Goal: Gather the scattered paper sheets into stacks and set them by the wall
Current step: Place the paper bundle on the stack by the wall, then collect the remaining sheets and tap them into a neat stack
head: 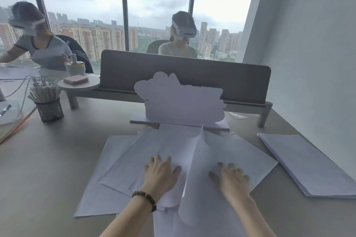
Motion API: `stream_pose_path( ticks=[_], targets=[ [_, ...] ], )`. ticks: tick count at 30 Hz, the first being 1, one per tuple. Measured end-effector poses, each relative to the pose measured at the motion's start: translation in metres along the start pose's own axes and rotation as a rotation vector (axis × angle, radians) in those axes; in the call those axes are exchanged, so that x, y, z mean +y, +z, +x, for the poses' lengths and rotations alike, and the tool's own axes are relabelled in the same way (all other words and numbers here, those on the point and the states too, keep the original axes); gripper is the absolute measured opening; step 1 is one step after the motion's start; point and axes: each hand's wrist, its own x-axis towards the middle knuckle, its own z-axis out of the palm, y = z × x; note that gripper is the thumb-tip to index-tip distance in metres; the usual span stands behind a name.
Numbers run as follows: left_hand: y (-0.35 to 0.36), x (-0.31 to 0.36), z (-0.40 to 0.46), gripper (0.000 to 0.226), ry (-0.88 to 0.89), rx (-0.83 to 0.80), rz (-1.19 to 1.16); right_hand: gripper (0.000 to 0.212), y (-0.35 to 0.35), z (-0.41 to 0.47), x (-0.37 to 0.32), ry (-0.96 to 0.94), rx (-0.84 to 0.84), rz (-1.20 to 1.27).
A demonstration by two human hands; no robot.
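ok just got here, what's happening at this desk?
A person is gathering loose paper sheets spread over the desk. The left hand and the right hand both press flat on the overlapping sheets, fingers spread; one sheet edge between them is buckled upward. One neat stack already lies by the wall on the right. The central pile is not yet squared up. Two other people sit across the divider.

Probably office: desk divider (pixel 185 71), high-rise windows (pixel 158 5)
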Motion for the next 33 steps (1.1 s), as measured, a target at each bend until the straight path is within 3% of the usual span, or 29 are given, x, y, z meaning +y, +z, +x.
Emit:
stream_pose_path(
  ticks=[5,11,19,23,29,33],
  targets=[
    [0.003,-0.024,0.008,0.074,-0.066,-0.063,0.09,0.076,0.002,0.008,0.004,0.015,-0.042,0.067],
    [-0.001,-0.034,0.011,0.074,-0.122,0.001,0.079,0.095,-0.003,0.01,0.01,0.094,-0.069,0.152],
    [-0.021,-0.059,0.02,0.063,-0.216,0.021,0.042,0.071,-0.011,0.014,0.028,0.131,-0.031,0.41],
    [-0.029,-0.081,0.028,0.05,-0.223,0.05,-0.258,0.066,-0.013,0.014,0.036,0.126,0.015,0.469],
    [-0.039,-0.1,0.03,0.054,-0.233,0.061,-0.395,0.053,-0.02,0.014,0.045,0.175,0.172,0.705],
    [-0.042,-0.089,0.029,0.051,-0.186,0.03,-0.567,0.039,-0.024,0.018,0.04,0.195,0.186,0.802]
  ],
)
